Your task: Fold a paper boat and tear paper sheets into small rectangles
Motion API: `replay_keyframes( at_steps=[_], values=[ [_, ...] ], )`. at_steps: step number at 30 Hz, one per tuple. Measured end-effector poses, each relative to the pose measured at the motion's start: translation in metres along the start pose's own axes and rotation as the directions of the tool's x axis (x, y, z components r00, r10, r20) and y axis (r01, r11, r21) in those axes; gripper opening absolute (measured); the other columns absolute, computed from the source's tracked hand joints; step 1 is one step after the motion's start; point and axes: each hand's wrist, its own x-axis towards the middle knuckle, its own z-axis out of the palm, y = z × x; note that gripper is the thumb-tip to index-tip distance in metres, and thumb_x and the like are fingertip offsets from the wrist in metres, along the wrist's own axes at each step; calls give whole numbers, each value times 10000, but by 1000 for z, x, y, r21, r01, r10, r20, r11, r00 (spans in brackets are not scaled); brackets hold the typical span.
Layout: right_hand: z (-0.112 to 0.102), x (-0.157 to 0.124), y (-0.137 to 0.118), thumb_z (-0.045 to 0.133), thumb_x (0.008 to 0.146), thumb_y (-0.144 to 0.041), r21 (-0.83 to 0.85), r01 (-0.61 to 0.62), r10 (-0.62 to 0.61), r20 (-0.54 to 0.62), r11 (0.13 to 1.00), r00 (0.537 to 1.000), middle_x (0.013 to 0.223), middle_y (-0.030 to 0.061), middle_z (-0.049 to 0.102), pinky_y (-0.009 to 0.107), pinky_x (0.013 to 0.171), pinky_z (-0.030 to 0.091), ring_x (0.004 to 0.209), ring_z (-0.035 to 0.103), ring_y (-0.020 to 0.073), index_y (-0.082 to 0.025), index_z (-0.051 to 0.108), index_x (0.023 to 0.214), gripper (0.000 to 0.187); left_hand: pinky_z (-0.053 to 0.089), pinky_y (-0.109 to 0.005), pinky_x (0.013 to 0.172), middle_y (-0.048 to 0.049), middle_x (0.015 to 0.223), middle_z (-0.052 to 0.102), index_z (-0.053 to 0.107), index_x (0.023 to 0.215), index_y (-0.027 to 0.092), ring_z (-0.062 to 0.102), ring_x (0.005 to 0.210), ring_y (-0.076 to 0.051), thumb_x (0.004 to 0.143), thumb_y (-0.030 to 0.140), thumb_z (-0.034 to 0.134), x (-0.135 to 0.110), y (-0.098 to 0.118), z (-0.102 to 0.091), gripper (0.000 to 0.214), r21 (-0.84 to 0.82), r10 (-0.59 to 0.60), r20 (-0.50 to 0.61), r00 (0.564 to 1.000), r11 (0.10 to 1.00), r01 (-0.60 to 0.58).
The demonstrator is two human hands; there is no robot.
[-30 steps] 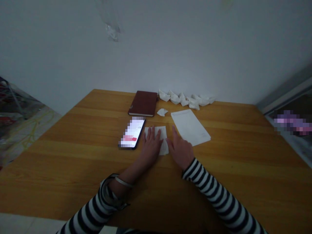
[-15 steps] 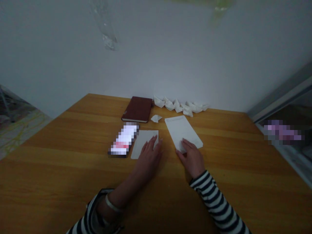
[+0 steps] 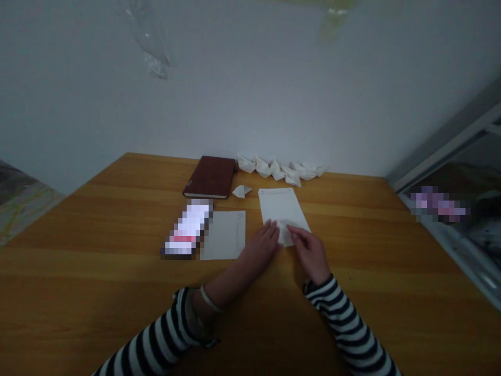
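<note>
White lined paper (image 3: 281,204), seemingly a small stack, lies in the middle of the table. My left hand (image 3: 263,246) rests on its near left edge with the fingers stretched out flat. Between the thumb and fingers of my right hand (image 3: 313,255) is the near part of the top sheet, which looks raised and bent. The fingers partly hide that edge. Left of the stack, another lined sheet (image 3: 224,236) lies flat with nothing touching it. A small folded piece of paper (image 3: 241,191) sits just beyond both.
Several folded paper shapes (image 3: 276,169), like little boats, stand in a row by the wall. Left of them lies a dark red notebook (image 3: 211,177). A phone (image 3: 188,228) with a blurred, lit screen is beside the loose sheet. The wooden table (image 3: 364,235) meets the wall.
My left hand has moved right, off the loose sheet and onto the stack. My right hand now pinches and bends up the top sheet's near part. The view has shifted slightly.
</note>
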Motion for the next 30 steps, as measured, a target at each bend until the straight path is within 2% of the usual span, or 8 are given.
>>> replay_keyframes(
  at_steps=[4,9,14,18,21,26,30],
  values=[
    [-33,15,6,671,748,-392,125,-95,115,-167,988,979,1024,95,755,429,965,499,1019,685,245,-180,707,949,295,406,-411,1101,-265,1429,462,508,1298,10,389,1387,-290,950,193,488,9,-1,2,393,9,19,53,998,1000,-20],
    [-53,19,5,734,690,-355,316,-230,287,-146,921,947,912,88,771,341,809,572,884,730,216,-187,680,928,296,403,-419,1102,-285,1425,453,498,1310,-12,373,1389,-308,948,155,463,9,-2,1,399,29,36,94,995,999,-39],
    [-54,17,1,758,687,-332,432,-248,325,-113,867,939,903,54,776,300,812,573,883,728,188,-208,690,915,268,405,-436,1100,-294,1417,452,508,1302,-27,376,1380,-323,960,136,433,10,-2,-2,386,43,49,115,992,998,-54],
    [-50,19,7,798,667,-334,449,-275,342,-74,850,937,908,50,772,270,720,586,815,719,168,-199,709,885,271,399,-417,1107,-287,1430,441,502,1310,-31,370,1382,-327,953,170,488,9,-3,-5,410,33,62,129,990,997,-67],
    [-45,19,11,833,632,-296,442,-286,344,-55,850,937,919,35,770,255,717,587,800,710,151,-200,714,892,302,417,-419,1094,-282,1432,442,506,1308,-19,376,1382,-327,948,211,518,9,-4,-7,428,19,56,126,990,998,-59],
    [-41,18,7,847,590,-236,445,-311,326,45,840,944,950,48,772,314,803,594,860,715,177,-204,717,1008,439,453,-414,1060,-280,1430,447,497,1316,-14,403,1370,-321,931,240,555,8,-4,-8,464,-9,34,126,991,999,-33],
    [-44,17,2,822,611,-200,438,-305,283,118,846,952,1004,36,765,323,848,587,912,710,176,-233,683,1128,536,444,-408,1070,-270,1442,438,485,1332,-5,393,1378,-311,938,236,540,7,-4,-10,464,-21,30,123,992,999,-28]
  ],
)
